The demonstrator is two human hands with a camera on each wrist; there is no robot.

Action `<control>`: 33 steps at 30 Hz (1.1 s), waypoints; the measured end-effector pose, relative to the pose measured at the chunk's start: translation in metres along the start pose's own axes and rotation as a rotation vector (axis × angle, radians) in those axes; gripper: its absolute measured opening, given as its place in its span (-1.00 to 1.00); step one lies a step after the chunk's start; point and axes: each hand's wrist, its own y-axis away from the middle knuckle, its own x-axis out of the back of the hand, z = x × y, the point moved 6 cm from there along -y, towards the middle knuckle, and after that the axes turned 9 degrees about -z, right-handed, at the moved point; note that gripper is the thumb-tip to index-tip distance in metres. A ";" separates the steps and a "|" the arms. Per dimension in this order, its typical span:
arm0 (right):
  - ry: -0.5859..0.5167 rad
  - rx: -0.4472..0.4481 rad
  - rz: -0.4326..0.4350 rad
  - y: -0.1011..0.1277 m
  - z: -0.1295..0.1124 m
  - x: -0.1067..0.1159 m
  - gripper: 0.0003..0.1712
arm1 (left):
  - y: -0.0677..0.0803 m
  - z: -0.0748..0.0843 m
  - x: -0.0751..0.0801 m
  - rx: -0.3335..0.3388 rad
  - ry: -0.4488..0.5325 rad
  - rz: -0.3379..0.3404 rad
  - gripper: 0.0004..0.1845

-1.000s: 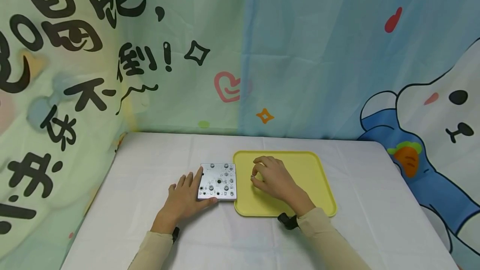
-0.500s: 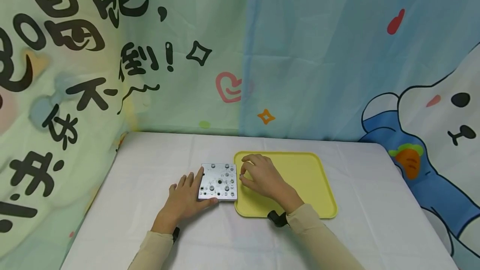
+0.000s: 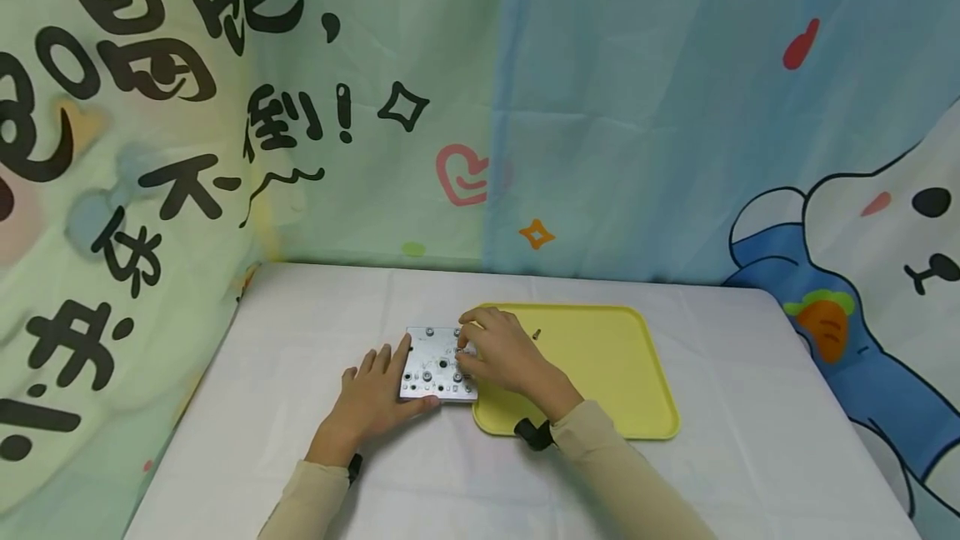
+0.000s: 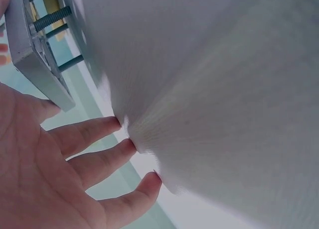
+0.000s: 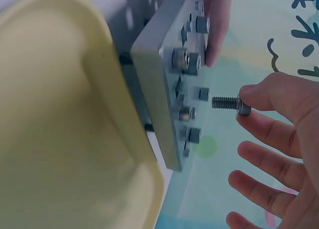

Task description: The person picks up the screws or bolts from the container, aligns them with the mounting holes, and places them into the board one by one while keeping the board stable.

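Observation:
A silver metal plate (image 3: 423, 350) studded with bolts and holes lies on the table; bolt shanks stick out beneath it in both wrist views. My left hand (image 3: 365, 407) spreads along its left side, index finger at the left edge and thumb at the near edge. In the left wrist view the other fingertips (image 4: 130, 144) press on the cloth. Between thumb and index finger, my right hand (image 3: 498, 352) pinches a short bolt (image 5: 227, 103) by its head. Its threaded end points at the plate's bolted face, a small gap away. The right hand's other fingers are spread.
A yellow tray (image 3: 592, 373) adjoins the plate's right side, and a small bolt (image 3: 536, 334) lies in it. White cloth (image 3: 420, 482) covers the table. Printed curtains (image 3: 637, 148) hang behind and at the left.
The right hand has moved left from over the tray to over the plate's right side with the bolt, uncovering a bolt in the tray. The left hand keeps its place on the plate.

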 end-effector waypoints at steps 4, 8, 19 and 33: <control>-0.016 0.015 0.008 -0.005 -0.003 -0.004 -0.93 | 0.000 0.000 0.000 0.001 -0.009 -0.006 0.16; -0.017 0.030 0.011 -0.009 -0.005 -0.008 -0.93 | -0.001 0.000 0.000 -0.003 -0.011 -0.003 0.16; -0.009 0.031 -0.030 -0.015 -0.009 -0.018 -0.91 | -0.001 0.002 0.001 -0.014 -0.009 0.006 0.15; 0.010 0.045 -0.045 -0.017 -0.012 -0.023 -0.90 | -0.001 -0.002 0.001 -0.004 -0.008 0.005 0.15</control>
